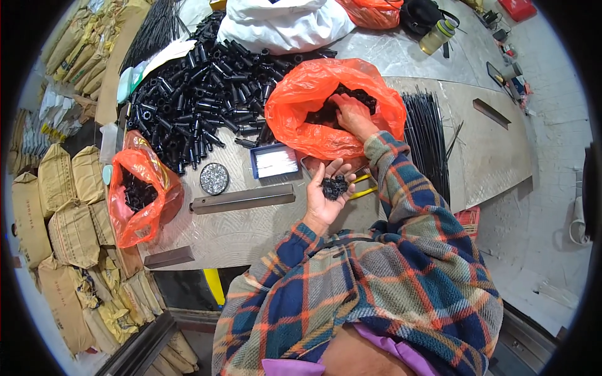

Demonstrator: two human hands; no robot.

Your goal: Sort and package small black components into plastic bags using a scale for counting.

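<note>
My left hand [323, 199] is turned palm up, fingers curled into a cup around a small heap of black parts [335, 187]. Past it stands a wide-mouthed orange-red plastic bag [291, 103], with dark small pieces inside. My right hand [353, 113] reaches into this bag, its fingers bent down among the pieces. What its fingertips grip is hidden. Just left of my left hand lie a blue tray of thin white sticks [276, 161] and a round dish of small shiny bits [214, 179].
Black tubular parts [207, 94] are heaped at the far left. A smaller orange-red bag [135, 200] of black pieces stands at left. Thin black rods [426, 138] lie right of the big bag. A metal bar [243, 199] crosses the near table; a bottle [437, 37] stands far right.
</note>
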